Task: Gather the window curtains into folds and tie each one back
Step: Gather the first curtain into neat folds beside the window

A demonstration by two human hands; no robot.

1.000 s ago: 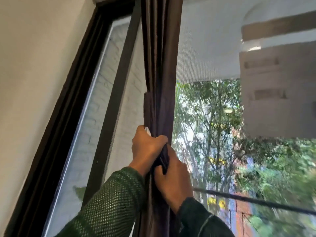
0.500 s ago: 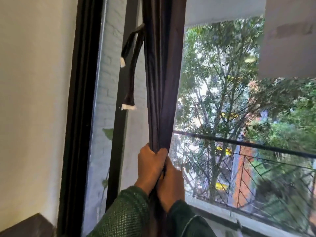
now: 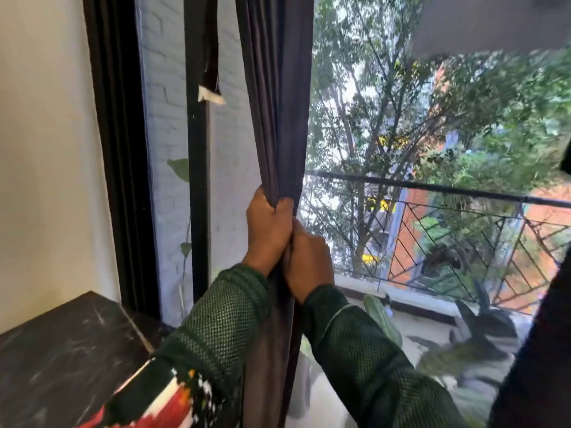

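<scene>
A dark grey curtain (image 3: pixel 275 97) hangs bunched into narrow folds in front of the window. My left hand (image 3: pixel 268 233) is clenched around the folds, and my right hand (image 3: pixel 309 262) grips the same bunch just below and to the right, touching the left hand. A dark tie-back strap (image 3: pixel 210 57) with a white end hangs loose to the left of the curtain, against the black window frame. Below my hands the curtain falls between my green mesh sleeves. A second dark curtain (image 3: pixel 537 350) shows at the right edge.
A black marble-like ledge (image 3: pixel 61 350) sits at the lower left beside a cream wall. The black window frame (image 3: pixel 197 196) stands just left of the curtain. Outside are a railing (image 3: pixel 432 188), trees and potted plants.
Both hands have slid down the curtain, still clenched on the folds. The view has dropped, and the loose strap now hangs above my hands.
</scene>
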